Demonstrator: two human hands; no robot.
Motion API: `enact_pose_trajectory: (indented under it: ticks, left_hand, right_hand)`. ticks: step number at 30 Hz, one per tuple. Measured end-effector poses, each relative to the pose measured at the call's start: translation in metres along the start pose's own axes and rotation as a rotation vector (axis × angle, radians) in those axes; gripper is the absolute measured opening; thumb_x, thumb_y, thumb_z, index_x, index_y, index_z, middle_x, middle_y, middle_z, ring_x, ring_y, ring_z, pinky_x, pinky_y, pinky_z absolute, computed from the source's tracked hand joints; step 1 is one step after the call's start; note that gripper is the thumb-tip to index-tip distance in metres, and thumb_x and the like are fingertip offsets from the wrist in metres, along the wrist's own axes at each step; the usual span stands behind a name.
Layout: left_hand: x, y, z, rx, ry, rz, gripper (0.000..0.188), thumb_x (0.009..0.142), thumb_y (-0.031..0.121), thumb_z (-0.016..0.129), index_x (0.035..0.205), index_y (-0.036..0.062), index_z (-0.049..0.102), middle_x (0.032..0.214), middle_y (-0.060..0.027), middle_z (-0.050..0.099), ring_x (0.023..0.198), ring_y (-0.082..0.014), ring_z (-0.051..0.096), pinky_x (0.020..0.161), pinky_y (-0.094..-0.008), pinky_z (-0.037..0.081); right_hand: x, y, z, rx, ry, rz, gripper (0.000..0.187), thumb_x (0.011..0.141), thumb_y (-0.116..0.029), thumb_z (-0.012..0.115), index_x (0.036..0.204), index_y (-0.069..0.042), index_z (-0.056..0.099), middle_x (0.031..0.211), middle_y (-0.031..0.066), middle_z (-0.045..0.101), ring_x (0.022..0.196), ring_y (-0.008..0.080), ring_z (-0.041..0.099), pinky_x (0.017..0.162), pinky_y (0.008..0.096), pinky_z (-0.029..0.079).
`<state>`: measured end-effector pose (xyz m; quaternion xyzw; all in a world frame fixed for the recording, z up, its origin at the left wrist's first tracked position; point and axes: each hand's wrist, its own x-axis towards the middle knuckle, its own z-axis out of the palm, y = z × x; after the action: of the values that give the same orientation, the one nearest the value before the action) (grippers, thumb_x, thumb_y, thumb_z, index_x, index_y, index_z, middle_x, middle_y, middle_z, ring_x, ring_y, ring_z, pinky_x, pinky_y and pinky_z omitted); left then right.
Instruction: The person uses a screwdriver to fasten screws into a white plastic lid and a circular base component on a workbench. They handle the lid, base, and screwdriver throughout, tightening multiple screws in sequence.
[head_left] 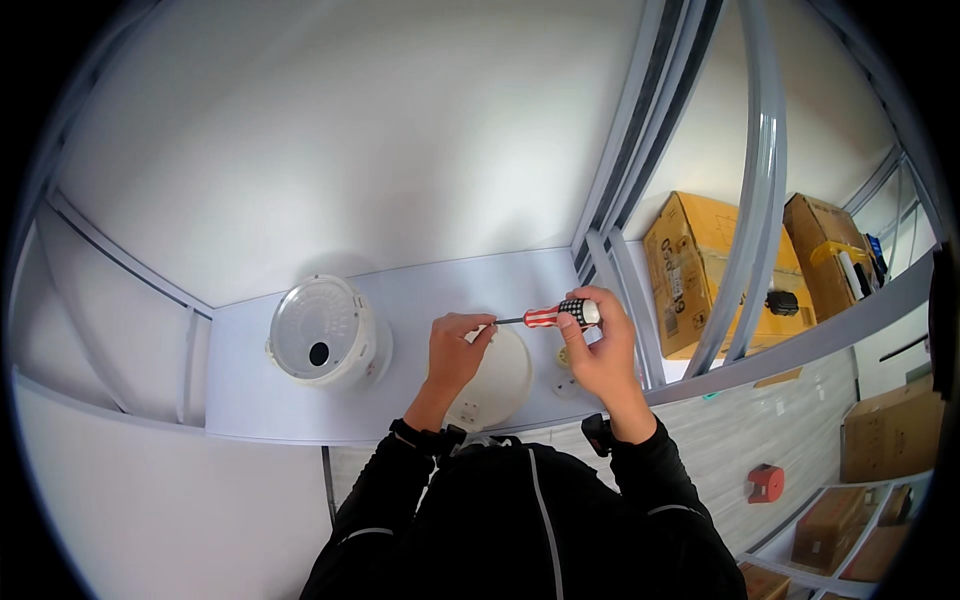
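My right hand [603, 352] is closed round the handle of a screwdriver [543, 317], which has red and white stripes and a dark, white-dotted section. Its dark shaft lies level and points left. At the shaft's tip, the thumb and fingertips of my left hand [456, 350] are pinched together; anything small between them is too tiny to tell. Below the hands, a round white lid-like part [512, 378] lies on the white table [420, 282]. To the left stands a white cylindrical appliance [318, 328] with a clear-looking round top and a dark oval spot.
Small pale parts [566, 384] lie beside the round part, partly behind my right hand. Grey metal posts [755, 180] rise on the right, with cardboard boxes [700, 270] beyond. A white wall [380, 130] backs the table. A red stool [766, 484] stands on the floor.
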<state>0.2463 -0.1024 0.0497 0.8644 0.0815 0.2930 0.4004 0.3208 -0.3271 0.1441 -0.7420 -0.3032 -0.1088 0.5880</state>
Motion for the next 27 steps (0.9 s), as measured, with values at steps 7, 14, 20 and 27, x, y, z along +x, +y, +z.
enact_pose_trajectory:
  ticks: [7, 14, 20, 27]
  left_hand:
    - [0.000, -0.002, 0.002, 0.036, -0.005, 0.055, 0.015, 0.085, 0.009, 0.084, 0.099, 0.0123, 0.084, 0.087, -0.0041, 0.077, 0.085, -0.0252, 0.070, 0.091, -0.0417, 0.050]
    - [0.000, -0.002, -0.002, 0.032, -0.083, 0.119, 0.024, 0.089, 0.005, 0.079, 0.112, 0.0109, 0.079, 0.094, -0.0006, 0.081, 0.089, -0.0242, 0.071, 0.094, -0.0417, 0.048]
    - [-0.006, -0.007, 0.000, 0.038, -0.085, 0.122, 0.035, 0.084, 0.005, 0.082, 0.118, 0.0114, 0.077, 0.096, 0.0018, 0.079, 0.090, -0.0218, 0.069, 0.096, -0.0409, 0.050]
    - [-0.010, -0.014, -0.005, 0.078, -0.141, 0.061, 0.045, 0.086, 0.008, 0.081, 0.130, 0.0101, 0.071, 0.113, -0.0018, 0.078, 0.111, -0.0283, 0.068, 0.100, -0.0455, 0.049]
  right_hand:
    - [0.005, -0.009, -0.012, -0.150, -0.114, -0.114, 0.030, 0.095, -0.008, 0.076, 0.123, -0.002, 0.065, 0.113, 0.0175, 0.071, 0.100, 0.0346, 0.071, 0.090, 0.0390, 0.056]
    - [0.008, -0.022, -0.020, -0.148, -0.249, -0.124, 0.036, 0.091, -0.003, 0.073, 0.125, -0.003, 0.063, 0.124, 0.0194, 0.067, 0.108, 0.0424, 0.069, 0.093, 0.0432, 0.056]
    - [0.010, -0.026, -0.018, -0.085, -0.334, -0.099, 0.038, 0.090, 0.002, 0.073, 0.126, -0.002, 0.062, 0.120, 0.0191, 0.066, 0.107, 0.0406, 0.069, 0.091, 0.0404, 0.058]
    - [0.008, -0.022, -0.006, -0.073, -0.339, -0.095, 0.037, 0.091, 0.002, 0.073, 0.126, -0.002, 0.062, 0.120, 0.0187, 0.067, 0.106, 0.0394, 0.069, 0.089, 0.0401, 0.059]
